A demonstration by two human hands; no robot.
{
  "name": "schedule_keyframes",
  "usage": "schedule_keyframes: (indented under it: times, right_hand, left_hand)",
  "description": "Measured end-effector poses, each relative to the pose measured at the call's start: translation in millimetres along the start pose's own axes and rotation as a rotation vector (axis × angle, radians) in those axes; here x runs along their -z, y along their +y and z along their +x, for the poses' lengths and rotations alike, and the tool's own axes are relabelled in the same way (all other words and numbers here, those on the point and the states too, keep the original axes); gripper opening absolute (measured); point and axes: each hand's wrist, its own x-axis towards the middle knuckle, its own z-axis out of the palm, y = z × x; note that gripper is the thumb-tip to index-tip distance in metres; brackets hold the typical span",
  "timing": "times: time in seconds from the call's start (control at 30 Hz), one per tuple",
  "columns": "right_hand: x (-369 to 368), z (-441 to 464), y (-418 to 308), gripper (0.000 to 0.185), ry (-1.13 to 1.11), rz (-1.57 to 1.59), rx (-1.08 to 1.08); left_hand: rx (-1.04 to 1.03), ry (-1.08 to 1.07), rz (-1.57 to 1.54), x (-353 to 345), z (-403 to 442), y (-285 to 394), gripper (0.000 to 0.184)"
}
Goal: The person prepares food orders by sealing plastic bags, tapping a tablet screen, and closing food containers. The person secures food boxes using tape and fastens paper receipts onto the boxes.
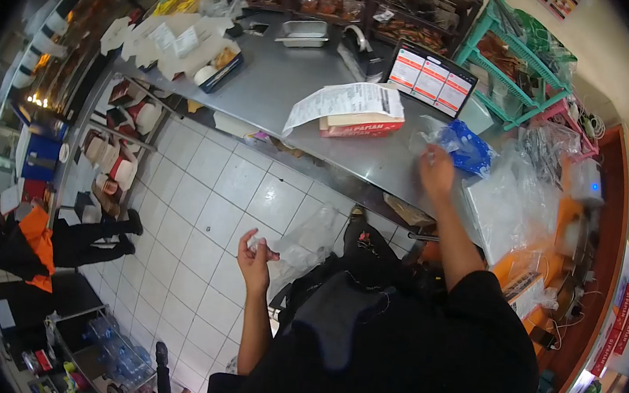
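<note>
My left hand [255, 263] is raised over the floor, fingers partly curled, with a crumpled clear plastic bag [309, 238] hanging at its fingertips. My right hand [436, 174] is over the right end of the metal counter [266, 67], its fingers bent together. Just beyond it lies a blue-and-white plastic packet [472, 149] with clear film at its left side. Whatever those fingers pinch is too small to make out. Left of this hand, a red-and-white food box [360, 127] carries a long printed receipt [346, 102].
A tablet [432, 79] and a metal tray [302, 33] stand on the counter. An open box of food [217, 70] sits at its far left. Clear plastic bags [520, 186] pile up at right, near a teal rack [513, 64]. Another person [44, 250] is at far left.
</note>
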Motion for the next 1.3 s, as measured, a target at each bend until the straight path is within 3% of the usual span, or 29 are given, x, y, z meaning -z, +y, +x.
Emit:
schedule_keyframes:
  times: [0.17, 0.37, 0.4, 0.5, 0.6, 0.7, 0.77, 0.83, 0.9, 1.0, 1.07, 1.13, 1.17, 1.23, 1.3]
  right_hand:
    - [23.7, 79.6, 41.6, 0.052, -0.125, -0.378, -0.003]
    - [13.5, 101.2, 38.9, 0.064, -0.258, -0.357, -0.008]
    - [8.6, 100.2, 41.3, 0.053, -0.181, -0.392, 0.043]
    - [-0.2, 117.1, 63.0, 0.034, -0.251, -0.449, 0.145]
    - [18.9, 124.4, 60.2, 0.016, 0.009, -0.155, 0.117]
    - [68.3, 111.5, 16.0, 0.013, -0.205, 0.260, -0.180]
    - [85.8, 88.5, -14.8, 0.012, -0.587, 0.500, -0.129]
    - [84.1, 60.5, -43.0, 0.015, -0.871, 0.870, -0.146]
    - [73.7, 39.0, -64.4, 0.017, -0.926, 1.088, -0.257]
    - [64.0, 32.5, -65.6, 0.017, -0.853, 1.066, -0.282]
    - [66.4, 39.8, -40.8, 0.012, -0.522, 0.977, -0.313]
    - [62.9, 63.6, 11.6, 0.009, 0.069, 0.493, -0.156]
    - [74.4, 75.1, 44.1, 0.009, 0.108, 0.393, -0.318]
    - [75.0, 97.3, 117.3, 0.020, 0.261, 0.117, -0.446]
    - [65.3, 120.0, 183.5, 0.026, 0.255, 0.073, -0.436]
  left_hand:
    - [0.087, -0.114, 0.138, -68.8, 29.9, 69.6, 0.073]
    - [0.123, -0.106, 0.486, -99.2, 46.0, 69.8, 0.072]
    - [0.133, -0.095, 0.511, -102.5, 49.8, 66.6, 0.071]
    - [0.128, -0.037, 0.465, -112.7, 54.0, 57.6, 0.060]
    - [0.171, -0.128, 0.365, -119.7, 63.9, 49.0, 0.054]
    - [0.248, -0.355, 0.259, -134.1, 80.7, 38.9, 0.046]
    - [0.257, -0.529, 0.228, -188.4, 89.1, 55.5, 0.037]
    - [0.317, -0.588, -0.019, -241.8, 95.7, 60.2, 0.032]
    - [0.383, -0.678, -0.150, -266.1, 107.7, 51.4, 0.028]
    - [0.493, -0.789, -0.083, -273.7, 123.9, 26.1, 0.019]
    - [0.526, -0.591, -0.102, -273.9, 121.9, 26.0, 0.013]
    - [0.541, -0.430, -0.067, -275.9, 116.7, 43.9, 0.011]
    - [0.536, -0.411, -0.036, -267.6, 120.3, 38.0, 0.012]
    - [0.521, -0.367, 0.021, -247.4, 128.6, 15.9, 0.015]
    - [0.476, -0.335, 0.034, -246.6, 129.0, 9.3, 0.020]
